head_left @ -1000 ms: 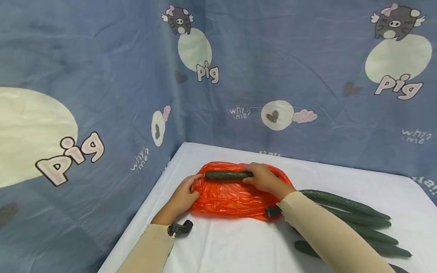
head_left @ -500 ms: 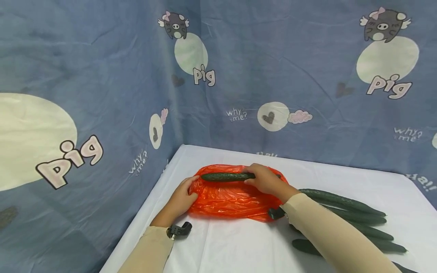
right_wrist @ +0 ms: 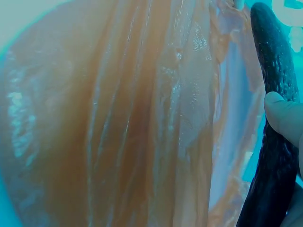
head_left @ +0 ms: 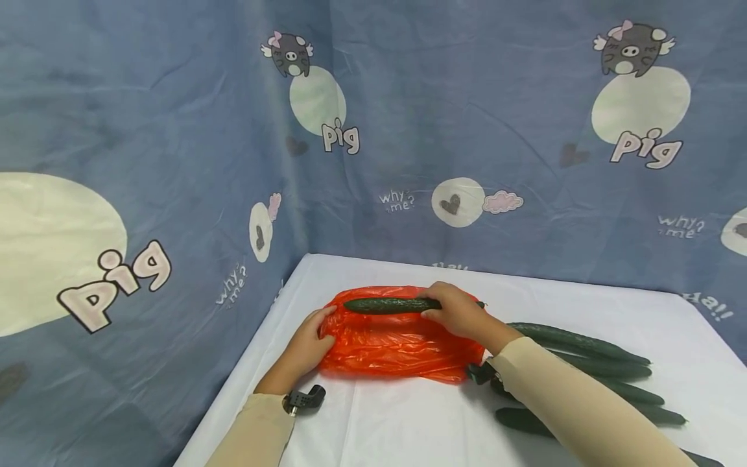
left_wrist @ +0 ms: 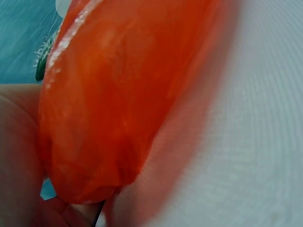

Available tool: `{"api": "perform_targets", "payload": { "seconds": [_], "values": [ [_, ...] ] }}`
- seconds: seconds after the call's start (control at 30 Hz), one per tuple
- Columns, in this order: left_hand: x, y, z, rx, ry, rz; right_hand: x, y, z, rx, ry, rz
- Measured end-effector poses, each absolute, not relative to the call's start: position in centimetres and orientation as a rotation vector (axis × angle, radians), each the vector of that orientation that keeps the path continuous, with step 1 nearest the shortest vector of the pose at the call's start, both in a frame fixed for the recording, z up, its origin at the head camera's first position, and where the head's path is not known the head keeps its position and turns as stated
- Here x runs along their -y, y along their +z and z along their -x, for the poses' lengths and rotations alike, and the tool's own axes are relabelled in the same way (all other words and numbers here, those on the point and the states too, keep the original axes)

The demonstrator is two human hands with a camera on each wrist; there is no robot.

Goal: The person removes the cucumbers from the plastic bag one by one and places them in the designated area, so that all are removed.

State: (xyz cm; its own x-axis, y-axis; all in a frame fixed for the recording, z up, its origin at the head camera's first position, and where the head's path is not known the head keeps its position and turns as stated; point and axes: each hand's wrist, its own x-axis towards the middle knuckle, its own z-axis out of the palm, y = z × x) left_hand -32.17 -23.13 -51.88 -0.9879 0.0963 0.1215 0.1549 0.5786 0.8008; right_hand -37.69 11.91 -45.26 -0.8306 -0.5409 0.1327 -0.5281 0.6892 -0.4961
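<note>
In the head view, a red plastic bag lies crumpled at the back of the table. My left hand grips its left end, thumb in front and the other fingers partly behind the plastic. Red film fills much of the left wrist view, with my thumb at its left side. My right hand holds a dark green cucumber around its right part, level over the bag's far side. In the right wrist view my thumb presses across the cucumber, beside the bag's open folds.
Several more cucumbers lie side by side at the right of the white-covered table, partly hidden by my right sleeve. A blue printed cloth hangs behind and along the left side.
The head view has shifted slightly. My right hand has moved a little right with the cucumber, whose right end shows more. The bag's right edge has drawn in; my left hand keeps its hold.
</note>
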Motion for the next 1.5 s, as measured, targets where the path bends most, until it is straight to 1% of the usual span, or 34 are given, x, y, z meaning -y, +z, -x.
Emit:
{"api": "perform_targets", "payload": {
  "seconds": [0.37,0.67,1.1,1.4,1.5],
  "values": [
    [23.1,-51.9,32.0,2.744,-1.37,0.229,-13.6,-44.1,35.4,-2.89,-0.833,0.895],
    [22.8,-51.7,32.1,2.755,-1.338,0.226,-15.9,-44.2,34.1,-2.943,-0.801,0.86],
    [22.8,-51.8,31.8,2.771,-1.341,0.202,-20.4,-45.0,32.1,-2.982,-0.799,0.825],
    [23.0,-52.0,32.0,2.773,-1.34,0.225,-23.6,-44.7,31.2,-3.038,-0.834,0.826],
    [23.0,-51.9,32.1,2.778,-1.34,0.222,-24.8,-44.8,31.0,-3.062,-0.834,0.782]
  ]
}}
